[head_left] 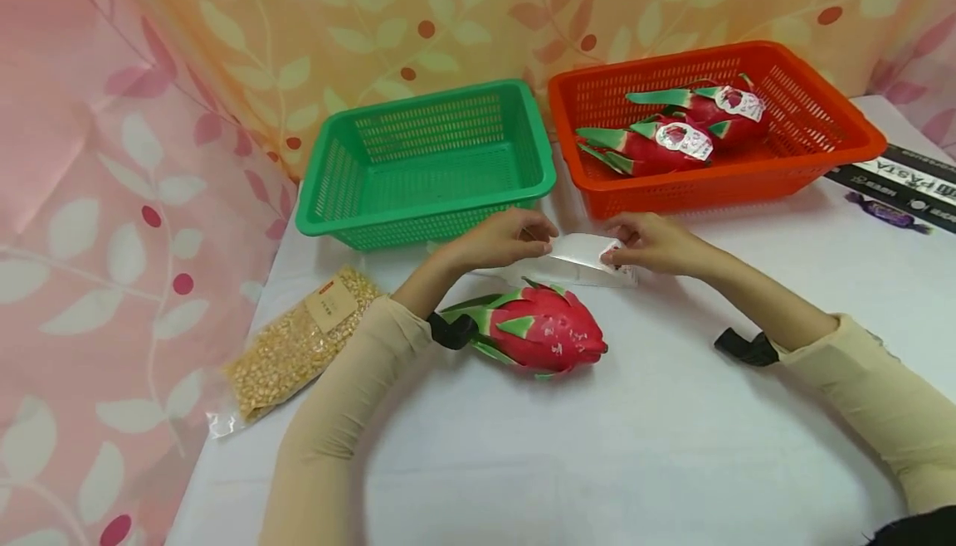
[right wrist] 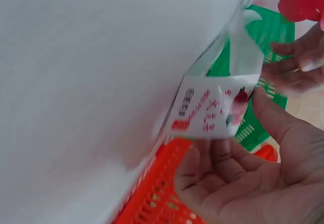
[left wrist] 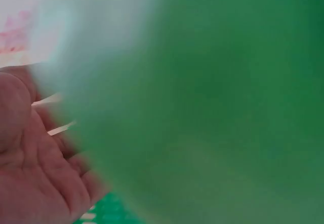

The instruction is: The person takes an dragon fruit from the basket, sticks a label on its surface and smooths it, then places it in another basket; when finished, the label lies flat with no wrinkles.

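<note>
My right hand (head_left: 650,243) pinches a white label (right wrist: 212,105) between thumb and fingers. Red lettering and a dragon fruit picture are printed on it. A bent, glossy strip (right wrist: 243,46) runs on from the label. Opposite it, the fingertips of my left hand (head_left: 508,241) are right at the other end of the white strip, loosely bent. In the right wrist view this left hand is blurred. A pink dragon fruit (head_left: 553,330) with green leaf tips lies on the table below both hands. A blurred green shape (left wrist: 217,97) hides the left fingertips in the left wrist view.
A green basket (head_left: 426,214) stands behind my left hand. To its right, a red basket (head_left: 717,189) holds two labelled dragon fruits (head_left: 665,148). A bag of corn kernels (head_left: 306,347) lies at left; a black pasta box (head_left: 911,181) and a purple-wrapped candy (head_left: 889,212) lie at right.
</note>
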The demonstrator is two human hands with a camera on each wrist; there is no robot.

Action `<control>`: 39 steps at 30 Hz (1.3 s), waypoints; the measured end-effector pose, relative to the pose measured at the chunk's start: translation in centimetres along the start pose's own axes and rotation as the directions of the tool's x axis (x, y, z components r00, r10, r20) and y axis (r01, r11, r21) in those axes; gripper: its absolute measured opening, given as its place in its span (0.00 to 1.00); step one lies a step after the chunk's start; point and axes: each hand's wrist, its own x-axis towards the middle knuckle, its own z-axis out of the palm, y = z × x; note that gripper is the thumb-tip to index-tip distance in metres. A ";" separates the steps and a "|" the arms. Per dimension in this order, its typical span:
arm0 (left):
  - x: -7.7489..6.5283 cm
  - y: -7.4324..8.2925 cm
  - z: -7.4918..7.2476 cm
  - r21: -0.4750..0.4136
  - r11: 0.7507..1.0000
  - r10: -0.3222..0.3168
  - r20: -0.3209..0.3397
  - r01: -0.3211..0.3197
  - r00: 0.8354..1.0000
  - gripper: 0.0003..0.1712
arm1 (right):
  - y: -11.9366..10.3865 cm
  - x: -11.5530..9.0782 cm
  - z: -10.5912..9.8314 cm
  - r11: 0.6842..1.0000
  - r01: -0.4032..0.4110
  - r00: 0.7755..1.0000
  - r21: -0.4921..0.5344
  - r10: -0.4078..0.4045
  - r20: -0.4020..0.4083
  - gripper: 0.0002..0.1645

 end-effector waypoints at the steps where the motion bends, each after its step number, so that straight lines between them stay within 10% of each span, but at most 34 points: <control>1: 0.2 -0.2 0.2 0.027 1.000 -0.004 0.013 0.003 1.000 0.21 | 0.0 0.1 0.2 0.999 0.011 1.000 0.033 -0.011 0.020 0.27; 7: 0.8 -0.8 1.4 0.044 0.996 0.068 0.067 -0.071 0.995 0.33 | -1.3 0.2 1.3 0.969 0.040 0.998 0.243 -0.048 0.028 0.17; 12: 0.4 -0.3 1.8 -0.012 0.982 0.189 -0.061 -0.190 0.980 0.32 | -3.4 0.0 1.8 0.909 0.138 0.986 0.393 -0.090 -0.140 0.17; 18: -0.3 0.4 1.6 0.080 0.930 0.366 -0.270 -0.358 0.890 0.26 | -3.7 -0.4 1.5 0.856 0.283 0.945 0.433 -0.171 -0.280 0.11; 22: -0.9 0.6 1.3 0.139 0.911 0.412 -0.303 -0.387 0.859 0.21 | -3.6 -0.7 1.3 0.864 0.353 0.915 0.359 -0.238 -0.326 0.14; 33: -1.1 1.3 0.9 0.207 0.922 0.377 -0.293 -0.327 0.878 0.08 | -4.3 -1.0 1.9 0.849 0.521 0.710 -0.085 -0.487 -0.508 0.16; 39: -1.3 1.6 0.5 0.193 0.926 0.369 -0.296 -0.323 0.881 0.10 | -4.6 -0.8 1.8 0.842 0.521 0.683 -0.142 -0.511 -0.523 0.16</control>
